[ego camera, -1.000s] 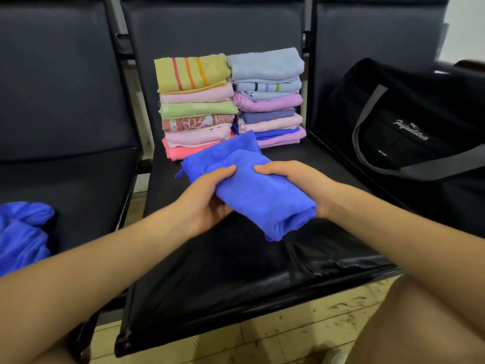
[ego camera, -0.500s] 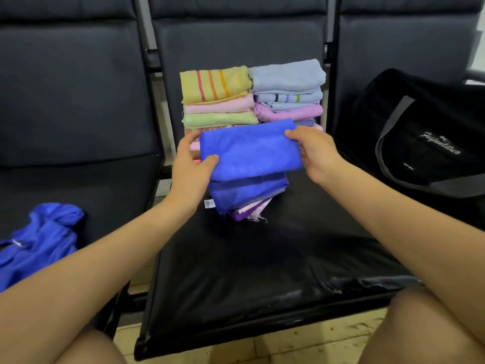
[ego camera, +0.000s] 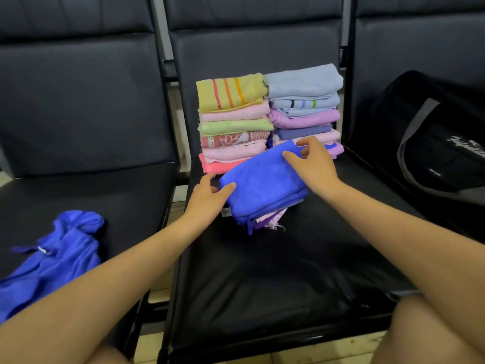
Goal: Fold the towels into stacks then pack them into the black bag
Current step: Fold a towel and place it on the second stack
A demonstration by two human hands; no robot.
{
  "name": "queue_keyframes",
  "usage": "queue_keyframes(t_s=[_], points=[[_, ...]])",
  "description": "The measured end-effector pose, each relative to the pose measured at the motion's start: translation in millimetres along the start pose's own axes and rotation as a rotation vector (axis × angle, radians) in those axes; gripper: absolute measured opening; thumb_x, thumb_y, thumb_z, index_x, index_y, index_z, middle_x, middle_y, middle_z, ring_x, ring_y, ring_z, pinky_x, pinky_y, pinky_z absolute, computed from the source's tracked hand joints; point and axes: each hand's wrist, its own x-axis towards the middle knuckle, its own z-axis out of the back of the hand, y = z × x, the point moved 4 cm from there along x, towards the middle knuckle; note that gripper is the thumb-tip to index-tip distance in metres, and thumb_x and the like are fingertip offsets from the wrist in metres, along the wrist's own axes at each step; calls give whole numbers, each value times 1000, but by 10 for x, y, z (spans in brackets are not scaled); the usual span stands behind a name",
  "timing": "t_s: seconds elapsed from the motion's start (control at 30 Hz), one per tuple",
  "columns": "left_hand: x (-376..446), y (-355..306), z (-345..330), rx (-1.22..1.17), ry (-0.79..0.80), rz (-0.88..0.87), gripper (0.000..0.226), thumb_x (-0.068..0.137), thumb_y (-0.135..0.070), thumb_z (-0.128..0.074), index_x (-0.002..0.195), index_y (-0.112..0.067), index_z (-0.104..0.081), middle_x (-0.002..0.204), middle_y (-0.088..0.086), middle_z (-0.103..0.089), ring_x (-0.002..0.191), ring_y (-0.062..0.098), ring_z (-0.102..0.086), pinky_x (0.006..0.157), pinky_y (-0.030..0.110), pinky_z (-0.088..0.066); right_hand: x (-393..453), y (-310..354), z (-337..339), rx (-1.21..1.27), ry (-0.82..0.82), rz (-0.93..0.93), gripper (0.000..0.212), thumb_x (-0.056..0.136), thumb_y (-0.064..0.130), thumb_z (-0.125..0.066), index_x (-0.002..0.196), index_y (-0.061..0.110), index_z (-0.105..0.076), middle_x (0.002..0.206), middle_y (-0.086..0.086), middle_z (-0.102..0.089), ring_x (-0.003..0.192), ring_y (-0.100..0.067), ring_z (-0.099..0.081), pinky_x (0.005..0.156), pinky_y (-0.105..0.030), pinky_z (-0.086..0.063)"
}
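Observation:
A folded blue towel (ego camera: 265, 182) lies on top of a small pile with purple and pink towels under it, on the middle seat (ego camera: 275, 271). My left hand (ego camera: 207, 195) holds its left edge, thumb on top. My right hand (ego camera: 312, 164) holds its far right corner, with the thumb on the cloth and the fingers curled over the far edge. Behind it stand two tall stacks of folded towels: a yellow-topped stack (ego camera: 232, 122) and a pale-blue-topped stack (ego camera: 304, 106). The black bag (ego camera: 441, 143) sits on the right seat.
A crumpled, unfolded blue towel (ego camera: 52, 256) lies on the left seat. The bag has grey straps and white lettering. Black seat backs rise behind the stacks. My knees show at the bottom edge, above a tiled floor.
The blue towel was lifted from the seat's middle and set down on the small pile in front of the two stacks. Both hands followed it forward.

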Motion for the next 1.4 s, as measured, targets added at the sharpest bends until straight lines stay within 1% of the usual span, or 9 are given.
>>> queue_keyframes(t_s=[0.3,0.5,0.7,0.87,0.97,1.07,1.17,1.3,1.4], points=[[-28,57,97,39,-7,12,64,88,-46,-58,143,-23,-35,128,8,-51,113,22,-54,99,45,-47,-124,204,68,-216,-81,140,52,82,38,-68,125,15,-50,124,-9,-52,118,-27,-47,93,-45,-45],[-127,-136,355,-72,-66,-5,54,92,-41,-56,140,-21,-41,121,1,-52,99,13,-55,95,39,-49,-262,420,167,-118,-165,230,43,87,30,-64,124,11,-52,119,-8,-54,116,-23,-45,89,-32,-40],[-245,12,1144,-92,-270,21,33,95,-29,-52,127,-21,-54,116,-2,-58,104,16,-58,97,39,-48,-775,1040,-543,188,251,282,13,88,14,-57,98,19,-61,83,7,-60,78,-5,-55,73,-21,-45],[-579,587,1967,286,-389,5,20,89,-17,-56,106,-20,-65,98,1,-66,93,19,-59,81,29,-43,-1214,1214,-1380,175,553,248,9,90,18,-57,86,21,-64,76,7,-65,70,-4,-56,73,-24,-47],[-760,1044,2555,538,-458,138,31,86,-26,-56,115,-18,-64,113,10,-65,109,30,-57,95,39,-44,-1442,1378,-1935,167,700,152,14,89,21,-56,77,21,-64,69,10,-61,70,-8,-58,74,-30,-52],[-947,1463,2935,636,-480,438,59,87,-46,-58,135,-13,-49,132,20,-52,127,39,-42,106,46,-36,-1593,1627,-2393,64,741,121,28,88,27,-56,73,4,-60,69,-12,-57,73,-26,-59,79,-41,-51],[-1111,1728,2925,698,-360,556,73,83,-58,-62,139,-13,-45,137,22,-48,128,40,-42,105,42,-34,-1718,1845,-2684,-26,837,136,30,90,37,-57,89,8,-62,89,-14,-63,92,-30,-64,76,-34,-46],[-1161,1813,2787,690,-320,382,21,88,-42,-61,85,-22,-66,88,2,-66,97,29,-62,80,34,-47,-1976,1958,-2990,-240,1018,236,37,88,46,-61,101,11,-63,110,-12,-64,100,-27,-60,76,-31,-42],[-1139,1774,2761,619,-313,362,25,94,-29,-53,77,-12,-61,72,3,-60,82,28,-62,67,32,-41,-2078,1935,-2997,-257,1004,265,27,88,36,-57,69,19,-50,82,-4,-56,77,-21,-50,62,-28,-37]])
